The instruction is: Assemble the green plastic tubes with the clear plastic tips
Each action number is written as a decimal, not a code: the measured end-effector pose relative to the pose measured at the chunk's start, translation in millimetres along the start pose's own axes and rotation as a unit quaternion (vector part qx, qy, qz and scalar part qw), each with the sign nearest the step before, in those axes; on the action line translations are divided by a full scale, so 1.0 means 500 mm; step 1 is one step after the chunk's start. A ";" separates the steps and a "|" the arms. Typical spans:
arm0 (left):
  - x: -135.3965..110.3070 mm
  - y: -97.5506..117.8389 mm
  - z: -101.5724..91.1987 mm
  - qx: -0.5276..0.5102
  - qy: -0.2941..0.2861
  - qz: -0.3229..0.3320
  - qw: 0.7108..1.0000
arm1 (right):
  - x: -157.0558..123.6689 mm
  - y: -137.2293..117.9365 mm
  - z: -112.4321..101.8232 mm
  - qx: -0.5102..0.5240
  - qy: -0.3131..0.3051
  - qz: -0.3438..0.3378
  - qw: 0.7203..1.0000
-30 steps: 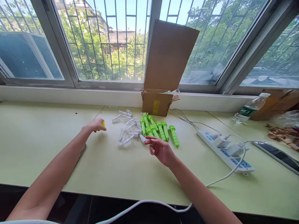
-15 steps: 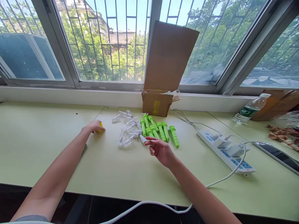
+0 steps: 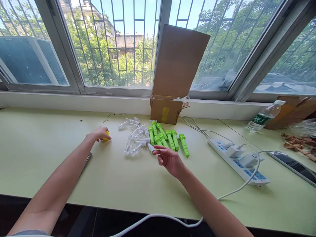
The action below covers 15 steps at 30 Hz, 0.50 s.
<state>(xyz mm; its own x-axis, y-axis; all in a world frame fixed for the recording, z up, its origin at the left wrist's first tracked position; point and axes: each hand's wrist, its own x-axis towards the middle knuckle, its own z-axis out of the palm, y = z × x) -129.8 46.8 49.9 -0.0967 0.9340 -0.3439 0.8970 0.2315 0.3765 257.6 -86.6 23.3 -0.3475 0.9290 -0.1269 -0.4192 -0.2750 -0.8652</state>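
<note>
My left hand [image 3: 98,134] rests on the pale green table [image 3: 49,158], its fingers closed round a small yellow piece [image 3: 106,135] that touches the tabletop. My right hand [image 3: 169,157] hovers just in front of a row of several bright green plastic pegs [image 3: 170,140], fingers loosely apart and holding nothing. A heap of clear plastic tubes with white caps [image 3: 135,138] lies between the two hands. One white-capped tube [image 3: 151,147] lies right by my right fingertips.
An open cardboard box [image 3: 166,109] with its tall flap up stands at the window sill. A white power strip [image 3: 238,158] with plugs and cables lies to the right. A water bottle [image 3: 264,116] lies far right, with a dark flat device [image 3: 293,166] nearby. A phone [image 3: 86,159] lies under my left forearm.
My left hand has lowered the yellow piece from just above the table onto its surface. My right hand has barely moved.
</note>
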 end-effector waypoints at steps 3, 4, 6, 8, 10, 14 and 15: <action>-0.001 -0.001 -0.010 -0.002 -0.009 0.004 1.000 | 0.000 0.000 0.001 0.000 0.001 -0.001 1.000; 0.000 -0.002 -0.014 0.001 -0.013 0.002 1.000 | 0.000 0.000 0.001 0.000 0.002 0.000 1.000; 0.001 -0.005 -0.021 0.010 -0.020 0.000 1.000 | 0.000 0.000 0.001 -0.001 0.002 0.002 1.000; 0.001 -0.005 -0.029 0.019 -0.021 -0.001 1.000 | 0.000 -0.001 0.001 -0.005 0.001 0.005 1.000; -0.003 -0.001 -0.035 0.029 -0.012 0.001 1.000 | 0.000 0.000 -0.001 -0.007 0.002 0.006 1.000; -0.024 0.029 -0.043 0.047 0.076 0.037 0.995 | 0.002 0.000 -0.005 -0.010 -0.006 0.001 1.000; -0.030 0.042 -0.043 0.047 0.110 0.059 0.991 | 0.002 0.000 -0.005 -0.016 -0.009 -0.001 1.000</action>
<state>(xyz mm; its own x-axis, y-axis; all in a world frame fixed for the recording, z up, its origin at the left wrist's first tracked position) -118.7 43.4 81.5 -0.0710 0.9923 -0.1015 0.9426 0.1000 0.3185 259.1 -84.9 22.1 -0.3608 0.9254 -0.1165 -0.3940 -0.2644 -0.8802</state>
